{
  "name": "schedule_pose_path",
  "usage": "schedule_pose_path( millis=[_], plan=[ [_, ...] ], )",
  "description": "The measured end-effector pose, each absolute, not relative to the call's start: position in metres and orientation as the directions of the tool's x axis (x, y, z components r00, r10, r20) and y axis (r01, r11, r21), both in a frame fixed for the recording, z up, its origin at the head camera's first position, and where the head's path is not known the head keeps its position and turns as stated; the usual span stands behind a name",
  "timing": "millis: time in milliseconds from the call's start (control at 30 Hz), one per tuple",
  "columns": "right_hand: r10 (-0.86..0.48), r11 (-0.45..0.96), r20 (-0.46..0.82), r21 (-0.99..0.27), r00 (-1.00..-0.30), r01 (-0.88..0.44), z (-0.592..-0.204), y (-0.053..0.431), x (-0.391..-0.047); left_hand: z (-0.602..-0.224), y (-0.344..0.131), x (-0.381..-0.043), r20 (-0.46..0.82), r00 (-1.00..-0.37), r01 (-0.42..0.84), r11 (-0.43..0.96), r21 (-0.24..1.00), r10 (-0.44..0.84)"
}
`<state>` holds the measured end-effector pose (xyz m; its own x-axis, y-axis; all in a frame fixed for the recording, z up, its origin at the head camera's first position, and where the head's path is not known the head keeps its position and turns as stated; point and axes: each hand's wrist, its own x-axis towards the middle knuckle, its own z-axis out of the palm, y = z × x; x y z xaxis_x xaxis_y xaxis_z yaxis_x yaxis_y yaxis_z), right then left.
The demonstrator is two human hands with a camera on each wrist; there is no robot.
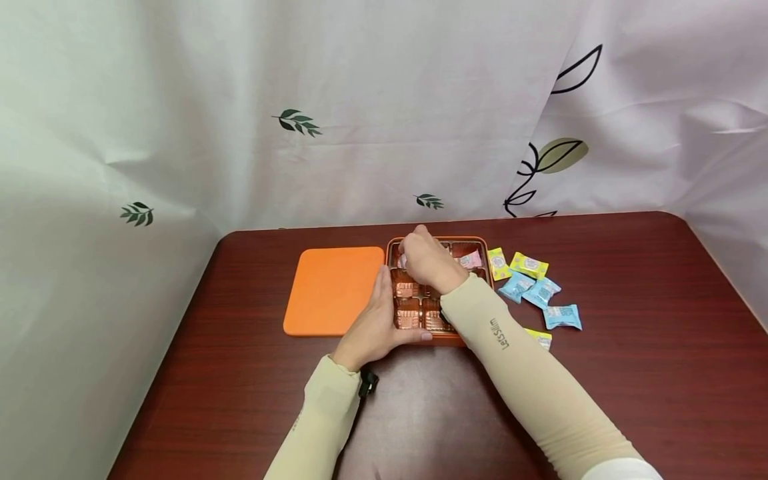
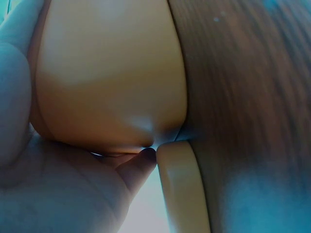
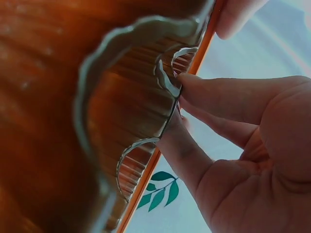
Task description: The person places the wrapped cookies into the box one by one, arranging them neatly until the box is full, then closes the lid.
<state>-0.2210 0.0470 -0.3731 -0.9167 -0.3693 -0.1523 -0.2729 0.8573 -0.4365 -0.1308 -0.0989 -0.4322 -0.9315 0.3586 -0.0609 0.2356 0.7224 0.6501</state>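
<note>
One divided box [image 1: 408, 291] sits near the table's [image 1: 210, 387] far edge; our left hand [image 1: 378, 327] braces it, fingers straight; whether our right hand [image 1: 427, 259] pinches anything, we can't tell. Probably light, stiff; best held by opposite walls.

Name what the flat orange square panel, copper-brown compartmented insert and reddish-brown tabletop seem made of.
Panel: probably satin plastic; even colour, rounded corners. Insert: likely thin, glossy plastic; shiny ribbed walls. Tabletop: softly glossy wood or laminate; streaky grain fits either.
</note>
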Motion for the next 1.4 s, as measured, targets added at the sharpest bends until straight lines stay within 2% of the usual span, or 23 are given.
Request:
schedule_pose_path(
  millis=[367,700,1400],
  plan=[
    [-0.390,0.867,-0.089,-0.372,-0.917,-0.333,-0.371,0.051,-0.220,-0.431,-0.099,-0.131,-0.040,-0.930,0.255,0.721,0.644,0.365],
    [-0.356,0.873,-0.183,-0.416,-0.916,-0.256,-0.368,0.052,-0.216,-0.431,-0.098,-0.132,-0.046,-0.931,0.247,0.716,0.652,0.363],
    [-0.369,0.857,-0.155,-0.438,-0.916,-0.271,-0.350,0.055,-0.200,-0.430,-0.098,-0.130,-0.065,-0.931,0.237,0.731,0.640,0.359]
  ],
)
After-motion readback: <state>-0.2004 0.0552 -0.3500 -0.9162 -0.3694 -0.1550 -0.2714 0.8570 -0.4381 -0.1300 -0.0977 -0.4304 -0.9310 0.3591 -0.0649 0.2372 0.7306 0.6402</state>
